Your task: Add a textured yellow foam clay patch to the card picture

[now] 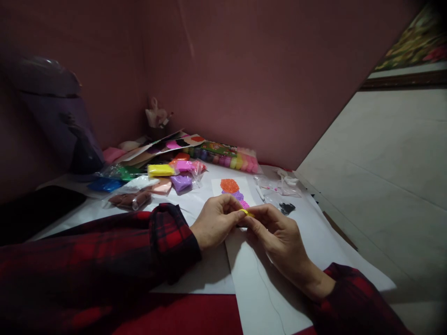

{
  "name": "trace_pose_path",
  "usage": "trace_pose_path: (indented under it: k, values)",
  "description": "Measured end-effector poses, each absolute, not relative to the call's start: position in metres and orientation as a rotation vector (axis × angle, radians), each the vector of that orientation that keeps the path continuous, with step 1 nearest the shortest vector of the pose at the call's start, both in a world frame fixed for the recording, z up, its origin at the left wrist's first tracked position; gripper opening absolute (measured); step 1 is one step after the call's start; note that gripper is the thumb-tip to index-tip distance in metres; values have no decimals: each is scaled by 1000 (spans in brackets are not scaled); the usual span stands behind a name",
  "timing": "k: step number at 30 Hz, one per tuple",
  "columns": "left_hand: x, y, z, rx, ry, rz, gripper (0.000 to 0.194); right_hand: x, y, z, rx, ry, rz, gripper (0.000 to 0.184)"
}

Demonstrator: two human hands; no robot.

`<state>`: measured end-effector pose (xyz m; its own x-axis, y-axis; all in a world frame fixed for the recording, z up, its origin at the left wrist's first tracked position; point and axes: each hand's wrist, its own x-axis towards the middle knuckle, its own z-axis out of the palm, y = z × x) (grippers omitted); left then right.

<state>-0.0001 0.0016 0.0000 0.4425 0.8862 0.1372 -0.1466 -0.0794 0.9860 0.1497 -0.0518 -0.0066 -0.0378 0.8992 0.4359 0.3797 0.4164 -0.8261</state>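
Between the fingertips of both hands is a small piece of yellow modelling clay (247, 212). My left hand (217, 220) pinches it from the left, thumb and forefinger closed together. From the other side my right hand (281, 237) grips it, also in a pinch. Just beyond the fingers lies a white sheet (250, 188) bearing an orange textured clay patch (229, 186), a purple patch (238, 196) and a pink patch (245, 204). A thin line runs down the paper (253, 279) nearer me. My hands hide part of the sheet.
Clear bags of coloured clay, including a yellow pack (161, 170) and a brown pack (130, 200), lie at left. Behind them stretches a long pack of many colours (226, 156). A black bit in plastic (287, 207) sits right. A purple bin (66, 125) stands far left.
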Motion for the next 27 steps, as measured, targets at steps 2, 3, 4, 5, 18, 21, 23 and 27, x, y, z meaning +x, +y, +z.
trace_pose_path:
  k: [2,3,4,5,18,21,23,27]
  values:
    - [0,2,0,1362,724,1029,12,149,-52,-6,-1161,-1564,595,10]
    - [0,2,0,1344,728,1044,12,149,-52,-6,-1171,-1532,592,11]
    - [0,3,0,1322,731,1057,12,150,-52,-7,-1179,-1506,589,11]
    - [0,3,1,1300,729,1067,12,151,-51,-7,-1183,-1492,581,11]
    - [0,2,2,1253,605,935,17,158,-48,-8,-1109,-1638,441,4]
    - [0,2,3,1293,626,870,13,157,-49,-7,-1100,-1672,458,7]
    - [0,2,3,1300,660,872,11,156,-49,-7,-1108,-1678,466,10]
    - [0,1,5,1329,712,898,11,155,-49,-7,-1165,-1661,479,11]
